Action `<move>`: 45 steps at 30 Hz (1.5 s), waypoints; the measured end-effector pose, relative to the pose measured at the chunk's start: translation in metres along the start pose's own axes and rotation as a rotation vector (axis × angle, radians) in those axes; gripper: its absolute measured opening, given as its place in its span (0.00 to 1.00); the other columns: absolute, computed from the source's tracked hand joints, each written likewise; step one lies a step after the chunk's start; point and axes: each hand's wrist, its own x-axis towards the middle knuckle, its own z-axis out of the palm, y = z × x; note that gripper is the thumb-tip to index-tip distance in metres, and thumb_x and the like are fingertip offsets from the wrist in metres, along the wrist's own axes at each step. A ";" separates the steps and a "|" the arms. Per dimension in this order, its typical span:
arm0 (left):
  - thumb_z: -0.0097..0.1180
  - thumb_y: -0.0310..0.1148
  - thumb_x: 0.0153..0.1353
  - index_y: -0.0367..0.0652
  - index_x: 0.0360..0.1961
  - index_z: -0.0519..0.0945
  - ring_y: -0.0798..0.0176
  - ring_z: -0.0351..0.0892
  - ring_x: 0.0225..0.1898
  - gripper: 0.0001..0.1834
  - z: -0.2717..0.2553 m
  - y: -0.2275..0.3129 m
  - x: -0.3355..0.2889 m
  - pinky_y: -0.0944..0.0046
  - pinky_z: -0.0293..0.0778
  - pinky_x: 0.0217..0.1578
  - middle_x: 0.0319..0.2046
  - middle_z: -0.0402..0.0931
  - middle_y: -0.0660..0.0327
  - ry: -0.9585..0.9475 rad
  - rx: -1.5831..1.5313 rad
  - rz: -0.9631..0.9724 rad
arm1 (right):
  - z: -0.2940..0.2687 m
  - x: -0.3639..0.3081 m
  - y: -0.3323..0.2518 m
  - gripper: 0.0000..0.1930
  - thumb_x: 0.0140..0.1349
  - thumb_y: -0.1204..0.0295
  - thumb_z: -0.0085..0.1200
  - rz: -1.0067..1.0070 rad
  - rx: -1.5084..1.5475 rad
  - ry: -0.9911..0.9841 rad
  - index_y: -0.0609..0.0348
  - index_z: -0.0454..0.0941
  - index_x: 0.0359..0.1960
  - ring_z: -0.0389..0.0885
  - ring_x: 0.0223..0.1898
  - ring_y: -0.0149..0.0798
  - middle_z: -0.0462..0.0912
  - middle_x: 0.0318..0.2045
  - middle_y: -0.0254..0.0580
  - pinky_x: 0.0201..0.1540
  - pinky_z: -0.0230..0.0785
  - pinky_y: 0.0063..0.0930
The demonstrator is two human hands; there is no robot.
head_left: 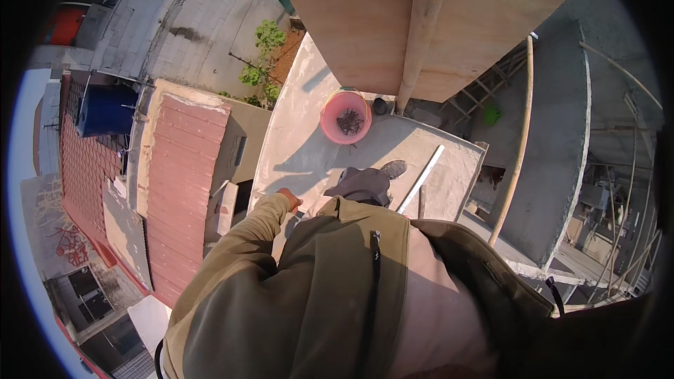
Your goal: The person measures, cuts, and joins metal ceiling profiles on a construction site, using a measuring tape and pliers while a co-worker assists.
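Note:
My left hand (289, 200) hangs at my left side, past the cuff of an olive jacket sleeve (242, 242). Its fingers look curled, and the palm is hidden, so anything inside it cannot be made out. My right hand is not in view. On the pale concrete slab (309, 108) ahead of me stands a pink bucket (328, 128) with a yellowish rim. Thin dark pieces (349, 122), too small to name, lie in its bottom. A small dark container (380, 106) stands against the bucket's right side. One of my shoes (394, 169) shows on the slab.
A wooden panel (344, 21) with a bamboo pole (426, 21) rises straight ahead. A long pale strip (421, 179) lies to my right, near the slab's edge. Beyond it, another bamboo pole (518, 147) leans over a lower area. Red roofing (184, 196) lies below on the left.

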 end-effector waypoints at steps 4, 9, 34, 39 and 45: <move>0.65 0.45 0.59 0.42 0.43 0.86 0.48 0.85 0.48 0.19 0.052 -0.053 -0.008 0.51 0.78 0.50 0.39 0.85 0.48 -0.038 -0.196 -0.148 | 0.021 0.003 -0.048 0.09 0.65 0.70 0.53 -0.038 -0.111 -0.021 0.58 0.83 0.41 0.83 0.27 0.40 0.82 0.26 0.42 0.30 0.74 0.43; 0.62 0.45 0.60 0.42 0.43 0.86 0.46 0.85 0.46 0.19 0.062 -0.038 0.028 0.52 0.78 0.48 0.39 0.85 0.46 0.207 -0.255 -0.023 | 0.054 0.007 -0.087 0.09 0.66 0.69 0.51 -0.041 -0.198 -0.019 0.56 0.84 0.40 0.84 0.28 0.40 0.83 0.27 0.41 0.31 0.75 0.43; 0.50 0.22 0.61 0.37 0.56 0.78 0.65 0.81 0.29 0.21 -0.377 -0.323 0.099 0.67 0.68 0.19 0.36 0.83 0.57 0.499 -1.240 0.101 | 0.534 -0.015 -0.381 0.19 0.63 0.68 0.55 -0.409 -0.719 -0.056 0.70 0.71 0.51 0.85 0.22 0.55 0.81 0.39 0.59 0.20 0.79 0.44; 0.55 0.29 0.65 0.40 0.56 0.77 0.66 0.79 0.25 0.18 -0.358 -0.333 0.114 0.66 0.69 0.21 0.30 0.81 0.61 0.264 -1.348 0.009 | 0.641 0.047 -0.487 0.14 0.63 0.69 0.52 -0.728 -0.983 -0.096 0.70 0.79 0.42 0.87 0.27 0.56 0.82 0.30 0.57 0.25 0.79 0.49; 0.57 0.38 0.64 0.38 0.64 0.74 0.46 0.85 0.40 0.28 -0.296 -0.303 0.185 0.54 0.81 0.45 0.38 0.84 0.46 0.203 -0.449 0.375 | 0.689 0.113 -0.565 0.15 0.63 0.67 0.51 -0.304 -0.506 -0.029 0.62 0.84 0.44 0.88 0.37 0.56 0.85 0.33 0.60 0.33 0.78 0.54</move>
